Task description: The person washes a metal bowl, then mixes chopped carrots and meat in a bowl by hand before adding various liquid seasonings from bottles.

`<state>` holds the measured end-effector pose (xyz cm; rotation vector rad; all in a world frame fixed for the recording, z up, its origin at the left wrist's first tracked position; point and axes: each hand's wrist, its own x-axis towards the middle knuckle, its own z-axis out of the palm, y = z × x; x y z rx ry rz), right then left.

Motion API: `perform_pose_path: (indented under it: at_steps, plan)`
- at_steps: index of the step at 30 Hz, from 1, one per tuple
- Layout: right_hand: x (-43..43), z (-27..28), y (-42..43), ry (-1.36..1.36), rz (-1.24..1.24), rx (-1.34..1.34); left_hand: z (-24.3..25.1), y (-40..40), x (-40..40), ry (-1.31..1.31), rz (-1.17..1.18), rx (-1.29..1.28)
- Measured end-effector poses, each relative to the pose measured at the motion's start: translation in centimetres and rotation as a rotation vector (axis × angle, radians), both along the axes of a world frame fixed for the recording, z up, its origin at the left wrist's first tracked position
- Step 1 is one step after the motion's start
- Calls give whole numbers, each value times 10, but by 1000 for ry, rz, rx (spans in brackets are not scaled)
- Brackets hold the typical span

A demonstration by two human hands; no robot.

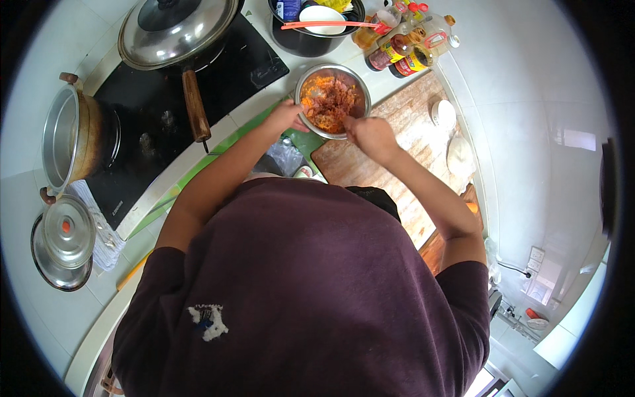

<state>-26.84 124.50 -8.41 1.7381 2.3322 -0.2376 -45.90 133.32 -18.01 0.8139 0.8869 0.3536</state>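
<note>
A stainless steel bowl (pixel 367 92) is in front of me at the counter's edge. In it lies a mix of minced meat (pixel 337 97) and finely chopped orange bits (pixel 317 88), probably carrot. My left hand (pixel 286 117) grips the bowl's near left rim, thumb on the edge and fingers below. The curled fingers of my right hand (pixel 373 136) reach over the near right rim and touch or almost touch the mix. Whether they hold a utensil is hidden. Beneath my right forearm lies a floured wooden board (pixel 392 173), with a pale dough lump (pixel 460 156) at its right edge.
Left is a black cooktop (pixel 144 114) carrying a lidded pan (pixel 178 30), its wooden handle (pixel 194 104) pointing toward me, and a metal pot (pixel 74 134). Behind the bowl stand a black pot (pixel 302 44) with red chopsticks (pixel 327 24) across it and several sauce bottles (pixel 409 47).
</note>
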Motion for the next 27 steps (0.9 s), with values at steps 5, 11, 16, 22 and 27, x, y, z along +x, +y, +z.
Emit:
perform_pose_path:
  at_steps: [5, 11, 16, 22, 27]
  plan:
    - [17, -34, 8, 28, -154, 164, 5, 2, 4, -2, -25, 9]
    - [23, -30, 23, 28, -451, 242, -7, 1, 6, -38, -21, -1]
    - [0, -20, 5, 154, -232, 155, -2, 0, 4, -22, 26, 1]
    - [23, -41, 12, 70, -125, 148, -12, 8, 2, -42, 44, -65]
    - [38, -22, 22, -47, -397, 308, -56, -6, 29, -333, 139, -46]
